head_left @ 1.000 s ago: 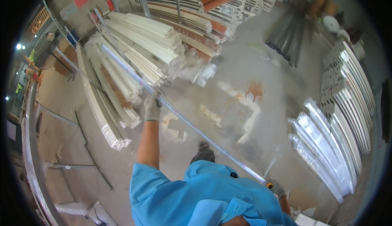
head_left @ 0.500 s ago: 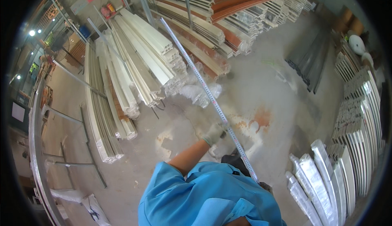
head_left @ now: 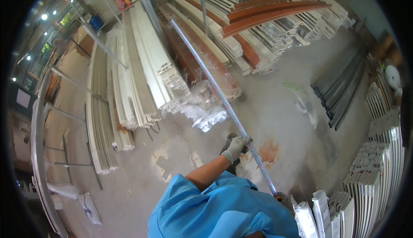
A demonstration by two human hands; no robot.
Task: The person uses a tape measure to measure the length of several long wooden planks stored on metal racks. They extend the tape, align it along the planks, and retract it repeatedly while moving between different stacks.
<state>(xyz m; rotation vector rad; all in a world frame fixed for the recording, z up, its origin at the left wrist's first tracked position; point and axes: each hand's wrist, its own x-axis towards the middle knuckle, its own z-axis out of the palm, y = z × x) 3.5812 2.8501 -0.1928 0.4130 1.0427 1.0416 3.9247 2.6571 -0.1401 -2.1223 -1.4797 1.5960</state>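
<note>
The left hand (head_left: pixel 235 147), in a pale work glove, is closed round a long, thin silvery metal strip marked like a measuring tape (head_left: pixel 215 87), gripping it partway along so the span stays raised over the concrete floor (head_left: pixel 284 109). Its far end reaches the stacked white and brown profile lengths (head_left: pixel 146 74). The right hand is probably at the near end, but hidden, so its grip cannot be told.

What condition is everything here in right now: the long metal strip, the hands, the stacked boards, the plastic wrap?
Long metal strip: raised off the floor, slanting over the stacks.
Left hand: gloved, closed around the strip.
Right hand: mostly hidden, at the strip's near end.
White boards: lying stacked.
Brown boards: stacked on top.
Plastic wrap: crumpled on the floor.
</note>
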